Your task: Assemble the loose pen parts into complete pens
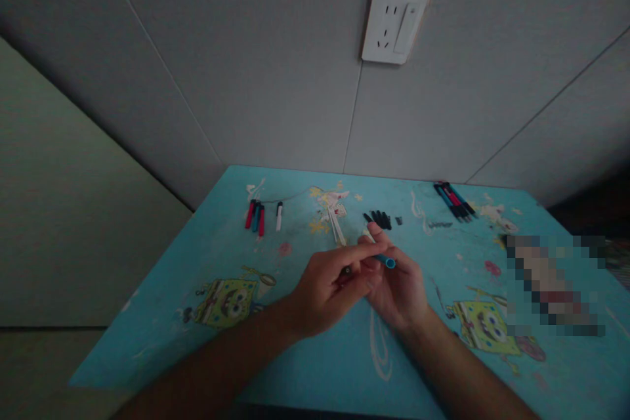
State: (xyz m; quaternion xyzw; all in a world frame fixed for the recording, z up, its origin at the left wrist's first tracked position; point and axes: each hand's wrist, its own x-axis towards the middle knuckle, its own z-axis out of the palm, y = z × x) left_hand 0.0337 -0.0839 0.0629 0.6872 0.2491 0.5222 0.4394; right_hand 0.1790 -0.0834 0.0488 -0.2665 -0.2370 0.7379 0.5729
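My left hand (332, 289) and my right hand (401, 285) meet over the middle of the table. A hollow blue pen barrel (386, 261) lies across the fingers of my right hand, its open end facing me. The index finger of my left hand reaches over this barrel. Within the curled fingers of my left hand is a red pen barrel (343, 277), mostly hidden, with a dark round end showing. Just beyond my fingertips lie several black pen grips (381, 219). Thin pale refills (336, 226) rest to their left.
Red and blue barrels with black clips (254, 218) and a white barrel (279, 216) lie at the back left. Several pens (453, 202) lie at the back right. A blurred-out patch (554, 285) covers something at right. Behind the cartoon-printed table (172, 315) stands a wall with a socket (395, 24).
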